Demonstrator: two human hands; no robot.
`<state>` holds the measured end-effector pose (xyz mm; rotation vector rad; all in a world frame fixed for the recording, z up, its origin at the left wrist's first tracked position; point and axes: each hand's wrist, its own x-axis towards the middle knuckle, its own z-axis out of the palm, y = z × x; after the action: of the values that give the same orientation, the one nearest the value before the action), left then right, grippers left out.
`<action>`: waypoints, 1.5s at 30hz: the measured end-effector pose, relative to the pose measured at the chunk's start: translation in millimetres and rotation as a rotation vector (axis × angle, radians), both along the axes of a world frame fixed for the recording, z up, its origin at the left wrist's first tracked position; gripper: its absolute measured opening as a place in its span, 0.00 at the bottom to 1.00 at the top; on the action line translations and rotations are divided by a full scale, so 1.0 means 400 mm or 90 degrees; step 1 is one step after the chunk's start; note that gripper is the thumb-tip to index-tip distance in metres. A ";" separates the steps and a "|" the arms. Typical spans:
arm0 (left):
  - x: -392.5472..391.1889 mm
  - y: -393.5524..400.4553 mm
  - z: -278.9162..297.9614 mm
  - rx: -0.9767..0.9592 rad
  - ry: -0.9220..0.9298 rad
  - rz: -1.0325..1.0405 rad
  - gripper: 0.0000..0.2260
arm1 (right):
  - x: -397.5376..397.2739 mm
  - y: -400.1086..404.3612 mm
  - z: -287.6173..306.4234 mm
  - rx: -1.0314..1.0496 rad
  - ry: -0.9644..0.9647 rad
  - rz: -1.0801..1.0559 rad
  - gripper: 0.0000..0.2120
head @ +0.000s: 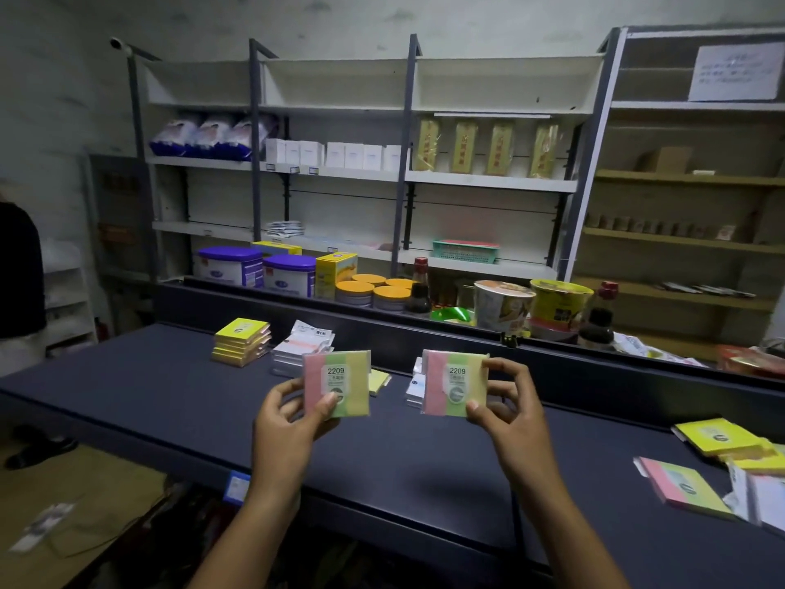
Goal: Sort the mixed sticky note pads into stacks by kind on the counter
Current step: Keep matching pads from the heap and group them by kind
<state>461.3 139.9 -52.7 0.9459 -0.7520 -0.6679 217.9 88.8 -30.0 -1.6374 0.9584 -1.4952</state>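
Both forearms are reaching up from the bottom of the frame, each hand lifting a tricolour pad above the dark counter [127, 393]. At centre left, the left hand [289, 412] is pinching the left tricolour pad [337, 384], thumb pressing on its front and fingers curling behind it. At centre right, the right hand [507, 403] is gripping the right tricolour pad [454, 384] the same way, thumb on the lower front corner, fingers curling round its right edge. Each pad is showing pink, green and yellow stripes and a label reading 2209; the 2 are facing the camera, well apart from each other.

Behind the left pad, a stack of yellow pads [241, 342] is sitting on the counter at left centre, with a stack of white packets [299, 348] just beside it. Another small white stack [415, 386] is peeking out behind the right pad. At the lower right edge, loose yellow pads [718, 437], a flat tricolour pad [684, 488] and white packets are lying mixed together. Store shelves [488, 182] are filling the upper frame.
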 end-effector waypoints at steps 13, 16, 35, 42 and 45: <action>0.097 -0.143 0.018 -0.042 -0.032 0.021 0.19 | 0.140 -0.198 -0.017 0.013 0.036 0.040 0.22; 0.120 -0.183 0.020 -0.043 -0.043 0.018 0.20 | 0.171 -0.240 -0.021 0.022 0.038 0.020 0.23; 0.306 -0.544 -0.014 -0.106 -0.231 -0.054 0.20 | 0.389 -0.445 -0.071 0.115 0.104 -0.110 0.21; 0.321 -0.588 -0.004 -0.110 -0.196 -0.091 0.20 | 0.414 -0.464 -0.085 0.138 0.153 -0.103 0.19; 0.314 -0.592 -0.006 -0.106 -0.182 -0.110 0.20 | 0.422 -0.466 -0.096 0.141 0.220 -0.126 0.19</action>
<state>586.8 -96.8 -55.3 0.8370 -1.1355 -0.6158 386.6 -97.5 -68.3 -1.7069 1.4574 -1.1953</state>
